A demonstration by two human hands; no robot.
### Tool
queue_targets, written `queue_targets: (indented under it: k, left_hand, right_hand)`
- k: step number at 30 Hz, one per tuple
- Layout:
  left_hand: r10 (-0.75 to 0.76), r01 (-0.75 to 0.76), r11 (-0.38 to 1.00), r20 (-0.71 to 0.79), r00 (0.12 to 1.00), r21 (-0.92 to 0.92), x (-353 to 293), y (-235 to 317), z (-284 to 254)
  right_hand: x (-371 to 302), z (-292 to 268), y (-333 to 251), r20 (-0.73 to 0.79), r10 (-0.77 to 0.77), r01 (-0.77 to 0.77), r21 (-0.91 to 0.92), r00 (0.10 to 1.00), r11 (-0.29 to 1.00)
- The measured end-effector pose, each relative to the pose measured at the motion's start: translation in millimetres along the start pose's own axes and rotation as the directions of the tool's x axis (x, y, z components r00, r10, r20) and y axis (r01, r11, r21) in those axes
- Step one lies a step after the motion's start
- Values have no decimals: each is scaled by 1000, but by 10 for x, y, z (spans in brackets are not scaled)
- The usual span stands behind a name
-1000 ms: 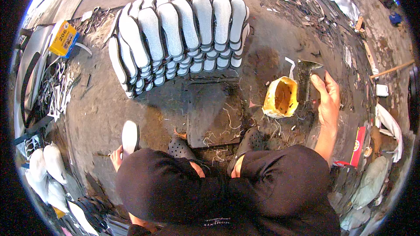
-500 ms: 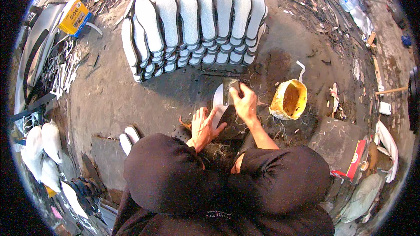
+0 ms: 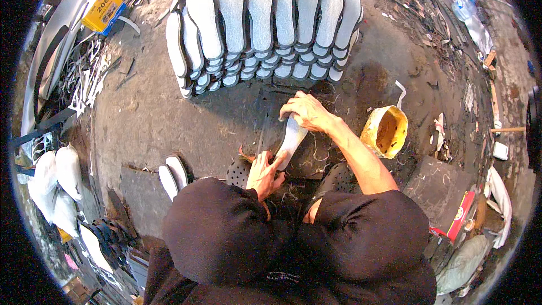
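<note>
A single shoe sole (image 3: 294, 138) with a whitish top is between my two hands, low over the ground in front of me. My left hand (image 3: 262, 174) is closed on its near end, thumb lying along the top. Curled over the far end, my right hand (image 3: 307, 114) grips the sole there; its fingertips are partly hidden. Beyond my hands stands a large stack of pale-topped, dark-edged soles (image 3: 261, 14). To the right of my right forearm sits a cut-open yellow tub (image 3: 389, 133) with brownish residue inside.
Two finished-looking soles (image 3: 174, 175) lie left of my knee. Black clogs (image 3: 239, 173) are on my feet. White stuffed bags (image 3: 68, 178) and strip scraps (image 3: 87, 82) lie at the left, with a yellow-blue box (image 3: 103, 11) beyond. A red box (image 3: 460, 216) is at the right.
My right hand has gone from holding a small block beside the sole to gripping the sole's far end. The sole's angle has shifted. The view has moved slightly, too.
</note>
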State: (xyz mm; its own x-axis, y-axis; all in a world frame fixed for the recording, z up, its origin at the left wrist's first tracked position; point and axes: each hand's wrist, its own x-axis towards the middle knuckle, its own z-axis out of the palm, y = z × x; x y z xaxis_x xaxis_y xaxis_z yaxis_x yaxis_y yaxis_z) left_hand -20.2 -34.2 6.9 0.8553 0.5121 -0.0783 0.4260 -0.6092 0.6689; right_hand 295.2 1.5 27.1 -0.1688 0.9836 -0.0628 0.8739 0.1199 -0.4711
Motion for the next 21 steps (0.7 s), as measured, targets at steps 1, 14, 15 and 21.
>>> queue_targets:
  k: [1,14,15,21]
  left_hand:
    - [-14,14,1000,6,1000,15,1,-4,-26]
    - [18,-18,1000,17,1000,-11,204,44,-59]
    - [21,-20,1000,-16,1000,7,251,31,-68]
    - [-3,4,998,4,1000,-63,252,-21,-86]
  right_hand:
    - [50,-53,-22,-1,-23,23,0,1000,1000]
    - [-964,155,-373,-391,334,-308,130,858,943]
    - [-795,62,-245,-434,324,-299,126,841,946]
    - [-774,184,-161,-398,290,-272,103,870,957]
